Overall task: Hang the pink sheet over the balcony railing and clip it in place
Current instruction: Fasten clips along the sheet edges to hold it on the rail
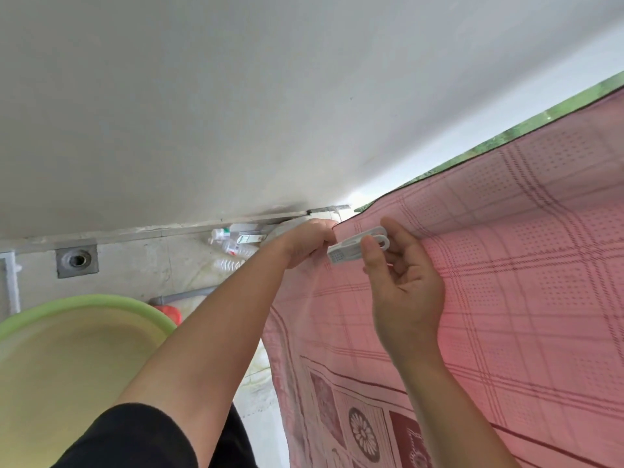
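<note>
One head-worn camera looks forward and down, tilted; close on both hands (358,261) at the draped sheet's (506,265) top edge.

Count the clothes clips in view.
1: a white clip pinched by the right hand, near the top corner of the pink sheet. More may be hidden behind the sheet.

The pink checked sheet (506,265) hangs draped, a white clip (354,246) (plastic) at its top corner.
</note>
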